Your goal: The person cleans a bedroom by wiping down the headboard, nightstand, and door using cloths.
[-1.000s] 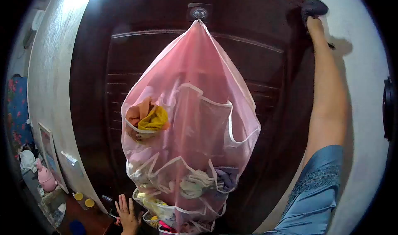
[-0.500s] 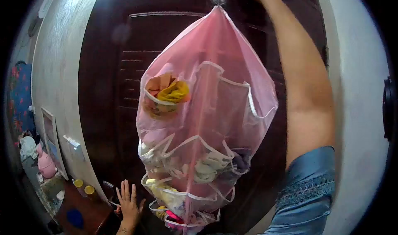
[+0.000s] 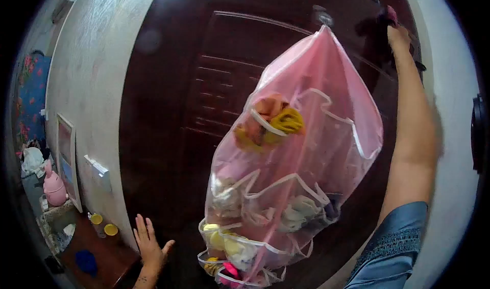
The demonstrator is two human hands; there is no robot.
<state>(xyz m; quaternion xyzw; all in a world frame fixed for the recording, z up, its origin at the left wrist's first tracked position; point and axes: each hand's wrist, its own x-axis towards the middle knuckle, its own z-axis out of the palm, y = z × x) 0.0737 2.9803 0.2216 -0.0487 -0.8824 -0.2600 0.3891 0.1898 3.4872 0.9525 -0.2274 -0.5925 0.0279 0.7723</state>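
Note:
A pink hanging organizer with clear pockets and white trim hangs from a hook on a dark brown door. Rolled orange and mustard cloths fill an upper pocket. Lower pockets hold white, grey, yellow and bright pink cloth items. High at the right, my right hand is raised near the door's edge, its fingers closed around something small, dark and pinkish that I cannot make out. My left hand is low at the left in front of the door, fingers spread, holding nothing, apart from the organizer.
At the lower left a brown table carries two yellow-topped containers and a dark blue cloth. Beyond it stand a pink rabbit-shaped object and a leaning frame. A pale wall borders the door on the right.
The view has shifted, so the organizer appears farther right and tilted. My right hand, mostly cut off before, now shows at the upper right. My left hand stays open, thumb now spread wider.

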